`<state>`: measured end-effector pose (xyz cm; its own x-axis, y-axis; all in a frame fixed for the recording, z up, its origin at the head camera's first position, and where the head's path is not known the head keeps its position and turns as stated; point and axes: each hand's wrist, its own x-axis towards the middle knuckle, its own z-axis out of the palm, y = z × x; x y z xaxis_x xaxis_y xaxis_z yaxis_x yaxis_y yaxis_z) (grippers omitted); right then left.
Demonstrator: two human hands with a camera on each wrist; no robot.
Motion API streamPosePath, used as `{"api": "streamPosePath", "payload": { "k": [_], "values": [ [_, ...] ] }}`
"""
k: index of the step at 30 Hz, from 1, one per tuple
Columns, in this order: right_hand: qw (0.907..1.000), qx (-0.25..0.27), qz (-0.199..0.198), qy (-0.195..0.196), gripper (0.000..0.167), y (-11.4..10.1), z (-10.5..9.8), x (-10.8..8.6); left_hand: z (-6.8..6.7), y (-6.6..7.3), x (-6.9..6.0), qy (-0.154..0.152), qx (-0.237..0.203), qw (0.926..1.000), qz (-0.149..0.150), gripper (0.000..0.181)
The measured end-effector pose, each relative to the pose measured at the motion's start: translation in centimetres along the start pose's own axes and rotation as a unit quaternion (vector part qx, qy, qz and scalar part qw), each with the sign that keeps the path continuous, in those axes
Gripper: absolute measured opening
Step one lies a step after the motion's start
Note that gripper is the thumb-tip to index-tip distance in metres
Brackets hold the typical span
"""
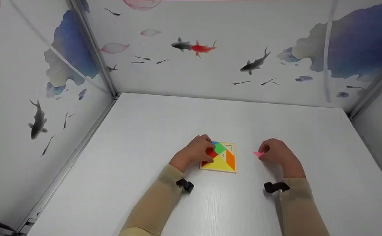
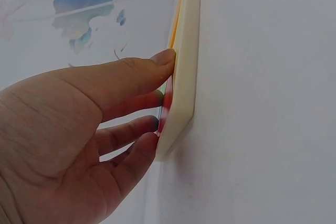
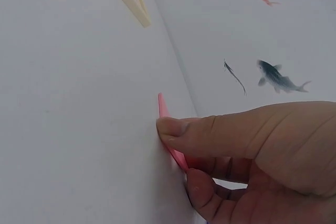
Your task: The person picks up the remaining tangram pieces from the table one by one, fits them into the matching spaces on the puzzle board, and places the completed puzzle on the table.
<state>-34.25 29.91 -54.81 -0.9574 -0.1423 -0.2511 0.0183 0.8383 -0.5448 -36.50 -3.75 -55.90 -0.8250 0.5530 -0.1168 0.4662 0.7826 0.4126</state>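
Note:
A square wooden tangram board (image 1: 218, 171) lies on the table, filled with a yellow triangle (image 1: 216, 164), an orange parallelogram (image 1: 230, 159), a green square (image 1: 219, 148) and red and blue pieces. Bare wood shows at its upper right corner and in a small triangle near the middle. Across the board's left side rests my left hand (image 1: 195, 150), thumb and fingertips spread on the pieces; the left wrist view shows them touching the top face. To the right of the board, my right hand (image 1: 277, 154) pinches a small pink triangle piece (image 3: 179, 157) between thumb and fingers, close to the tabletop.
The white table (image 1: 145, 131) is bounded by a back wall (image 1: 210, 75) and side walls printed with fish and blue shapes. Metal posts (image 1: 94, 46) stand at the corners. Each wrist carries a small black camera mount (image 1: 185, 185).

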Motion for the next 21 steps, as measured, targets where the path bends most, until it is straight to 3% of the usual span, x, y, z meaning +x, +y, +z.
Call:
{"api": "streamPosePath", "payload": {
  "k": [21],
  "values": [
    [1.0000, 0.002, -0.001, 0.000, 0.018, 0.45, 0.14, -0.09, 0.19, 0.12, -0.17, 0.007, -0.022, 0.9996, -0.015, 0.050]
  ]
}}
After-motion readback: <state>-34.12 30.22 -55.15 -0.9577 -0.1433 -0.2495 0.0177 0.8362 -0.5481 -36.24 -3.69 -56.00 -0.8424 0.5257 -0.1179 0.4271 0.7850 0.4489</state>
